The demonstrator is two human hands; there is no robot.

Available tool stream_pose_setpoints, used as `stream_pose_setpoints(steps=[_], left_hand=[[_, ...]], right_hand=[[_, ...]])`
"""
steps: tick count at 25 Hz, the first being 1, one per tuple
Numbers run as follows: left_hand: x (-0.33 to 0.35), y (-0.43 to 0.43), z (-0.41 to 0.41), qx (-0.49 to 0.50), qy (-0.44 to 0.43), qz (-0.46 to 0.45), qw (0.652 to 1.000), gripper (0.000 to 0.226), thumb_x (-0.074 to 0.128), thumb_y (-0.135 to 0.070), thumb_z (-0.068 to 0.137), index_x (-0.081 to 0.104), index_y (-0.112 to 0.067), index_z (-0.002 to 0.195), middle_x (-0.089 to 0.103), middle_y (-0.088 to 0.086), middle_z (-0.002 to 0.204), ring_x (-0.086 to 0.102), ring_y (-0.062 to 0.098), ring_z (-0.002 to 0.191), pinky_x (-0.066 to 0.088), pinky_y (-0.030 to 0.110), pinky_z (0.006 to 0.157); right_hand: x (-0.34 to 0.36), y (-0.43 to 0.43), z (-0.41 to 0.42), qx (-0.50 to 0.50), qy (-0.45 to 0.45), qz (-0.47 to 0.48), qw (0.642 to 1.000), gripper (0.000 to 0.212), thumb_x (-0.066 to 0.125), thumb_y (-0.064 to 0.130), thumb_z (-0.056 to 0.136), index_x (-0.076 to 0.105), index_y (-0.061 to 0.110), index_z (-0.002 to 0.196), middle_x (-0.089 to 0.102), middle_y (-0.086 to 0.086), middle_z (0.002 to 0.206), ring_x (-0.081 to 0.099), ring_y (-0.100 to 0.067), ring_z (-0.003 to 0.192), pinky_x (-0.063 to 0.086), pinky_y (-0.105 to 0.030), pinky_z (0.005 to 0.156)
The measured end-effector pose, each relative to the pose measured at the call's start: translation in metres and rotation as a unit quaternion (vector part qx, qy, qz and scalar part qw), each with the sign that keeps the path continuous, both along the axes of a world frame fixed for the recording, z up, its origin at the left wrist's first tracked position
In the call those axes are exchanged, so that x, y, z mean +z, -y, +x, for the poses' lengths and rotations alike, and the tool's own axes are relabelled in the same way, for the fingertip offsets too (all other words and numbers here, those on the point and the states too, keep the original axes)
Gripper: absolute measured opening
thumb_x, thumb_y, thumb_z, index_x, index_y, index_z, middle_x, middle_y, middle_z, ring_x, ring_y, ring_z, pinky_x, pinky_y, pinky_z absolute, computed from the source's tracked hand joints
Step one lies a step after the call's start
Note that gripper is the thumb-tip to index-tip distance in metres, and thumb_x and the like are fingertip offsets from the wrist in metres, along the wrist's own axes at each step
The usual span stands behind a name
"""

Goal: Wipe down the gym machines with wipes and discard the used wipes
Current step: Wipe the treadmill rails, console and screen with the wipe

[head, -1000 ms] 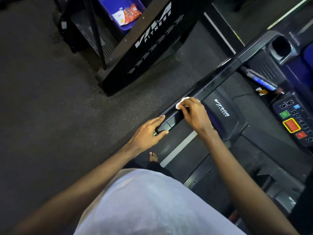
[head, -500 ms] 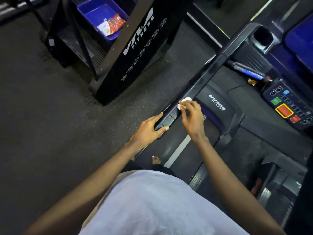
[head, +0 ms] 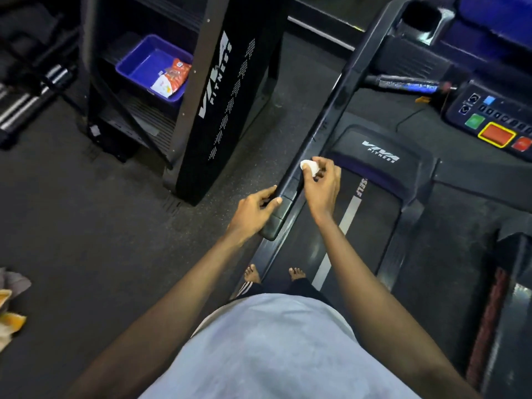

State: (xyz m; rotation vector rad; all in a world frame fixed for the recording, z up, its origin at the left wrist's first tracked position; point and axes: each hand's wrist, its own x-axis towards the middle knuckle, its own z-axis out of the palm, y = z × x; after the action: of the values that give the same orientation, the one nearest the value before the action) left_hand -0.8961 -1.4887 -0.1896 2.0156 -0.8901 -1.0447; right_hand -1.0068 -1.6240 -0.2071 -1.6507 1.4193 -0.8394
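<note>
The wipe [head: 309,166], balled, is pinched by your right hand [head: 322,187] at the treadmill rail [head: 342,90] just ahead of your left hand [head: 253,210], which grips the rail's end. You seem mid-wipe; next, press it flat and run forward along the rail. The blue bin [head: 142,64] sits far left of both hands, behind another machine's panel [head: 221,90]

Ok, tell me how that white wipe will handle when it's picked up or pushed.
The wipe is bunched into a small wad, pinched by the right hand, so it is probably soft and floppy. Held by a pinch alone, it likely weighs little. Crumpled like that, it should drag along the rail rather than roll.
</note>
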Motion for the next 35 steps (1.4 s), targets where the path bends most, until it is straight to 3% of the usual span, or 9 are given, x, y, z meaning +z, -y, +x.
stream_pose_setpoints(steps=[5,9,14,16,20,25,28,32,35], left_hand=[[0.004,0.008,0.001,0.0,-0.011,0.022,1.0,0.051,0.065,-0.042,0.092,0.054,-0.029,0.14,0.06,-0.007,0.135,0.058,0.002,0.118,0.035,-0.003,0.082],[0.004,0.01,-0.001,0.004,-0.015,0.023,1.0,0.05,0.065,-0.041,0.092,0.054,-0.03,0.139,0.06,-0.007,0.135,0.056,-0.002,0.114,0.041,0.012,0.096],[0.003,0.009,0.0,0.002,-0.019,0.031,0.999,0.05,0.066,-0.041,0.091,0.054,-0.031,0.139,0.061,-0.005,0.134,0.057,-0.002,0.11,0.044,0.024,0.104],[0.005,0.01,0.0,0.0,-0.02,0.031,0.999,0.051,0.066,-0.04,0.091,0.054,-0.03,0.139,0.061,-0.005,0.134,0.057,-0.002,0.109,0.044,0.018,0.099],[0.006,0.011,-0.001,-0.01,0.0,0.035,0.999,0.053,0.064,-0.041,0.092,0.051,-0.028,0.142,0.059,-0.003,0.138,0.058,0.001,0.114,0.042,0.014,0.094],[0.003,0.01,-0.009,-0.031,0.047,0.046,0.997,0.069,0.065,-0.053,0.088,0.042,-0.029,0.148,0.056,-0.002,0.14,0.056,0.012,0.123,0.044,0.023,0.097],[0.002,0.016,-0.015,-0.013,0.074,0.054,0.996,0.073,0.067,-0.055,0.086,0.041,-0.027,0.148,0.058,-0.001,0.138,0.058,0.015,0.12,0.048,0.031,0.098],[0.002,0.022,-0.018,0.008,0.066,0.066,0.996,0.073,0.067,-0.055,0.086,0.042,-0.026,0.148,0.057,-0.001,0.139,0.057,0.016,0.121,0.048,0.034,0.101],[0.001,0.022,-0.026,0.043,0.057,0.063,0.995,0.074,0.067,-0.057,0.084,0.043,-0.026,0.147,0.056,-0.003,0.141,0.055,0.013,0.125,0.045,0.035,0.106]], right_hand=[[-0.01,-0.039,-0.004,-0.087,0.139,0.154,0.974,0.023,0.068,0.028,0.094,0.069,0.017,0.114,0.07,0.003,0.109,0.065,-0.006,0.099,0.05,-0.013,0.085],[-0.039,-0.028,0.009,-0.083,0.161,0.252,0.951,0.038,0.05,0.033,0.098,0.064,0.018,0.13,0.065,0.0,0.132,0.058,-0.017,0.126,0.046,-0.04,0.109],[-0.066,-0.042,-0.004,0.008,0.228,0.293,0.929,0.06,0.047,0.044,0.089,0.049,0.022,0.145,0.05,0.001,0.149,0.043,-0.019,0.141,0.033,-0.049,0.118],[-0.032,-0.031,-0.004,0.014,0.228,0.274,0.934,0.064,0.047,0.037,0.092,0.04,0.015,0.151,0.038,-0.001,0.157,0.033,-0.016,0.146,0.024,-0.045,0.122],[0.005,-0.03,-0.01,0.114,0.064,0.098,0.987,0.052,0.041,0.017,0.106,0.027,0.014,0.156,0.018,0.009,0.162,0.014,0.001,0.148,0.014,-0.019,0.121],[-0.006,0.023,-0.043,0.354,-0.144,-0.193,0.904,0.04,0.05,0.012,0.101,0.054,0.01,0.141,0.051,-0.003,0.148,0.038,-0.015,0.143,0.032,-0.038,0.118],[0.008,0.062,-0.034,0.381,-0.179,-0.213,0.882,0.047,0.055,-0.001,0.087,0.061,0.013,0.132,0.062,-0.002,0.135,0.053,-0.019,0.127,0.043,-0.037,0.107],[0.019,0.079,-0.03,0.435,-0.166,-0.186,0.865,0.045,0.053,0.003,0.093,0.054,0.013,0.137,0.051,-0.004,0.134,0.052,-0.017,0.117,0.047,-0.02,0.088],[0.02,0.088,-0.025,0.427,-0.163,-0.162,0.874,0.035,0.057,0.009,0.096,0.06,0.009,0.131,0.052,-0.004,0.131,0.051,-0.019,0.118,0.048,-0.025,0.092]])
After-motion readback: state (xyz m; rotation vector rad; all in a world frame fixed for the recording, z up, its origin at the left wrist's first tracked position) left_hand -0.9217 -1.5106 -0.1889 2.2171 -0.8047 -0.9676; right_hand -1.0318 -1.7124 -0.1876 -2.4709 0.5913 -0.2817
